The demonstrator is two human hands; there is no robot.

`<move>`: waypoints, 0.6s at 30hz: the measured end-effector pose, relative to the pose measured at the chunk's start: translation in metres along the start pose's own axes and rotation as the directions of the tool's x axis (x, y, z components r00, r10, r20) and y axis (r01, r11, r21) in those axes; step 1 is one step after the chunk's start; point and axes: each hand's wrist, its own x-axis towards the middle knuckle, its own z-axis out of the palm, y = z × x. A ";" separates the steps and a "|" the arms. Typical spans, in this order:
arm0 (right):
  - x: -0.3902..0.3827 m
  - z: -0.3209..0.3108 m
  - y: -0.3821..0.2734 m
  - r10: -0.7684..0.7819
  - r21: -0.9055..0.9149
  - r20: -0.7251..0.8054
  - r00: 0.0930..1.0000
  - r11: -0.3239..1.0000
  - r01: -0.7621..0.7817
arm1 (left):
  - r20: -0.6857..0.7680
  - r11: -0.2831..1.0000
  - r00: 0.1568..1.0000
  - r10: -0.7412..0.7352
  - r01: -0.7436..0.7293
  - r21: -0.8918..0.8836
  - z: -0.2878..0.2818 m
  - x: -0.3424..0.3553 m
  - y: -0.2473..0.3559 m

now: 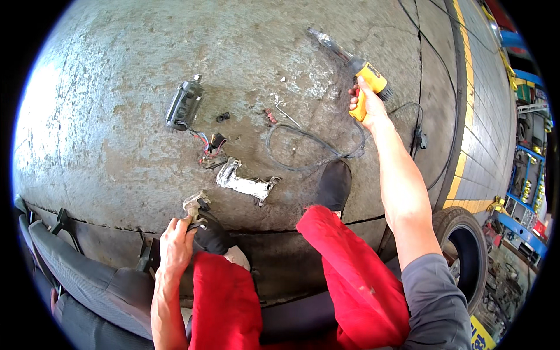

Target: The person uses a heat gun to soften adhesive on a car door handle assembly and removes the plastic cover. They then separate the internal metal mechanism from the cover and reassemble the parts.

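My right hand (373,107) is closed round the handle of a yellow and black heat gun (373,74), its long metal nozzle pointing away to the upper left. Low on the left, my left hand (176,240) grips a small pale, metallic-looking part (195,202) with dark bits on it; its exact kind is unclear. Just beyond that hand lies an L-shaped white piece (248,186) with ragged, dirty ends. Farther off are a small board with coloured wires (211,150) and a dark grey oblong housing (185,105).
A grey cable (303,167) loops on the worn concrete floor, near a thin rod (289,116) and a small red piece (270,116). At right stand a tyre (475,251) and blue shelving (528,219); grey seats (87,256) line the lower left. A black cord (448,70) runs along the right.
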 end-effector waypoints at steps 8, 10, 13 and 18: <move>0.002 -0.001 -0.001 0.018 -0.024 -0.020 1.000 1.000 -0.019 | -0.008 1.000 1.000 0.016 -0.016 0.006 -0.001 0.000 0.001; 0.002 -0.001 -0.001 0.010 -0.034 -0.007 1.000 0.999 -0.010 | -0.004 1.000 1.000 0.018 -0.018 0.007 -0.001 0.000 0.001; 0.001 0.000 -0.001 0.007 -0.043 -0.021 1.000 0.999 -0.008 | 0.004 1.000 1.000 0.008 -0.008 0.004 -0.002 0.000 0.002; 0.002 -0.001 -0.004 0.004 -0.119 -0.067 0.998 0.993 -0.012 | 0.002 1.000 1.000 0.006 -0.005 -0.002 -0.003 0.001 0.003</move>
